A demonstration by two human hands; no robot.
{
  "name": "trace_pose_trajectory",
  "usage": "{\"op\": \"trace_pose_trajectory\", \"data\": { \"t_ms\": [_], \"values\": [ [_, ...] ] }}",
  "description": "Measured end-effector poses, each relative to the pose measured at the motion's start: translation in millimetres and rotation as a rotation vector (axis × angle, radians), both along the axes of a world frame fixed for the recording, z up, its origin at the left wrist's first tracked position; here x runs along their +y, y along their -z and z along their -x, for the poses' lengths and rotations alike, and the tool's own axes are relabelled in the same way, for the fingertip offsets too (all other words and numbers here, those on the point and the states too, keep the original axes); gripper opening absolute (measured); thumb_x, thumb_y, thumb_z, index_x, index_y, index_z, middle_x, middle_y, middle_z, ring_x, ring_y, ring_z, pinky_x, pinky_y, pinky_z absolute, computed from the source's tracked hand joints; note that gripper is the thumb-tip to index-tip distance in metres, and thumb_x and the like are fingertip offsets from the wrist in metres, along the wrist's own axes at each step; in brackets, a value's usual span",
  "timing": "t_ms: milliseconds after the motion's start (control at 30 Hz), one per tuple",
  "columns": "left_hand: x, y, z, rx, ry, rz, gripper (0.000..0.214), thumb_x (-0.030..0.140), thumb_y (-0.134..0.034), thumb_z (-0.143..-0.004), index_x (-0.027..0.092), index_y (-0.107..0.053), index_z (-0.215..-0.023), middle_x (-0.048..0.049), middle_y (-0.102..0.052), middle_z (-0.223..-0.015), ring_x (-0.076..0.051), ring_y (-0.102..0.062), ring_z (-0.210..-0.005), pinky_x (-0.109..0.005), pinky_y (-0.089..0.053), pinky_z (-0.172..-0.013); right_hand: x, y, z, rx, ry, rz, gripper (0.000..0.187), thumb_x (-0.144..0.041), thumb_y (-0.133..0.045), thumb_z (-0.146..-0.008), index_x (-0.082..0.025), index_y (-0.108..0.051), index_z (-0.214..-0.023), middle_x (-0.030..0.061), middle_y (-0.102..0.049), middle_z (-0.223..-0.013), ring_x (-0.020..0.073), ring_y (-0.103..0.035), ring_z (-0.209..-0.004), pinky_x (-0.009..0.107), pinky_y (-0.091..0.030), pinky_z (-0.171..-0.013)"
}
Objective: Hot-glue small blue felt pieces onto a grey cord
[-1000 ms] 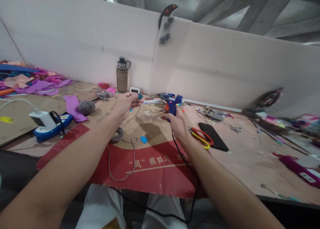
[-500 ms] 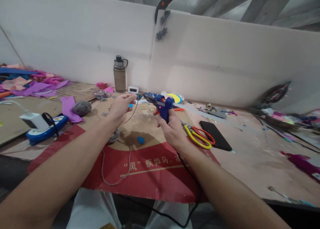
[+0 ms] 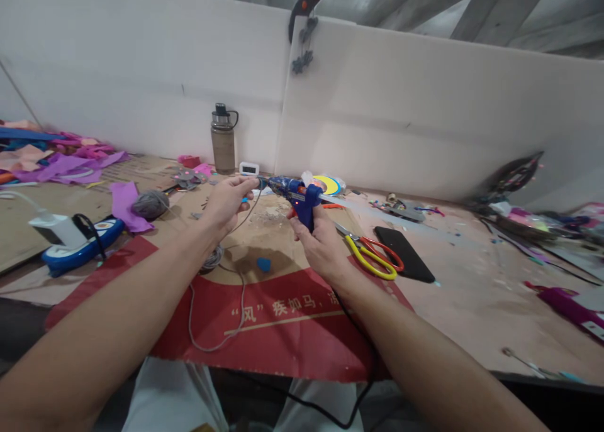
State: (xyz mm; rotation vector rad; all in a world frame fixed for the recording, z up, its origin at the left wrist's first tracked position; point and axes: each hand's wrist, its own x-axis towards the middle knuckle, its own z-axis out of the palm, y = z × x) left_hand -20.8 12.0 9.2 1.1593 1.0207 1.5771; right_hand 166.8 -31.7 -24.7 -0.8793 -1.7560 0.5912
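My right hand (image 3: 321, 240) is wrapped round the handle of a blue hot glue gun (image 3: 306, 204), which has a clear glue stick in its back end and a small red light. Its nozzle points left and meets, or nearly meets, a small blue piece (image 3: 261, 183) pinched in the fingertips of my left hand (image 3: 231, 199). Grey yarn (image 3: 250, 210) hangs from that piece and loops down over the red-and-brown cardboard (image 3: 283, 356). Below my hands lies another blue piece (image 3: 263, 265). Part of a yarn bundle (image 3: 213, 257) shows behind my left forearm.
Scissors (image 3: 370, 258) with red and yellow handles lie beside a black phone (image 3: 404, 254) on the right. A bottle (image 3: 223, 139) stands at the back. On the left are a power strip (image 3: 82, 246), a grey yarn ball (image 3: 150, 204) and purple cloth scraps (image 3: 85, 166).
The glue gun's nozzle has come closer to the blue piece in my left hand. Otherwise the whole view has shifted slightly.
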Motion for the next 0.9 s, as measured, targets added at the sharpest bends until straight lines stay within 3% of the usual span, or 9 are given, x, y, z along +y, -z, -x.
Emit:
{"op": "trace_pose_trajectory", "data": {
  "t_ms": [500,900],
  "values": [
    [0.3,-1.6,2.1,0.000,-0.037,-0.044,0.016,0.025,-0.075,-0.064,0.014,-0.064,-0.069,0.0004,-0.052,-0.064,-0.006,-0.042,-0.053,-0.015,-0.024,-0.039,-2.9,-1.8,0.7,-0.009,0.040,0.020,0.016,-0.031,-0.051,-0.088,-0.022,-0.051,-0.101,0.0059,-0.061,-0.094,0.0212,-0.057,-0.087,0.038,-0.045,-0.078],
    [-1.3,-2.2,0.7,0.021,-0.030,-0.019,0.015,0.025,-0.074,-0.065,0.015,-0.063,-0.067,-0.0009,-0.056,-0.068,-0.006,-0.042,-0.053,-0.016,-0.026,-0.041,-3.3,0.1,2.6,-0.009,0.035,0.029,0.016,-0.033,-0.051,-0.089,-0.023,-0.052,-0.101,0.0061,-0.063,-0.095,0.0218,-0.059,-0.087,0.038,-0.046,-0.076]
  ]
}}
